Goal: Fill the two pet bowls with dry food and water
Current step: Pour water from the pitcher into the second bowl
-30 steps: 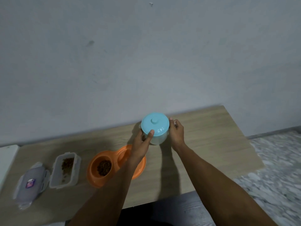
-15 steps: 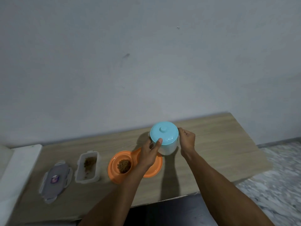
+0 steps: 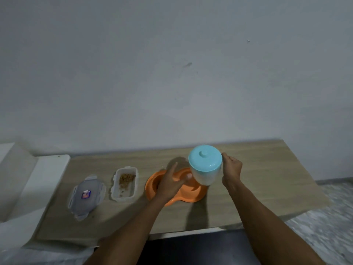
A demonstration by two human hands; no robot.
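An orange double pet bowl (image 3: 193, 194) lies on the wooden table (image 3: 267, 188). My left hand (image 3: 170, 184) hovers over its left well, fingers apart, hiding the kibble there. A white jug with a light blue lid (image 3: 205, 165) is lifted and tilted over the bowl's right well. My right hand (image 3: 231, 169) grips the jug by its handle side. A clear food container (image 3: 125, 184) holding some brown kibble stands left of the bowl. No water is visible in the right well.
The container's clear lid (image 3: 87, 196) with a small label lies flat at the left. A white board (image 3: 44, 180) borders the table's left end. The grey wall runs right behind the table. Patterned floor (image 3: 328, 217) shows at the right.
My left hand has come off the jug and dropped over the bowl, fingers spread. My right hand has lifted the jug and tilted it over the bowl. The view has shifted right.
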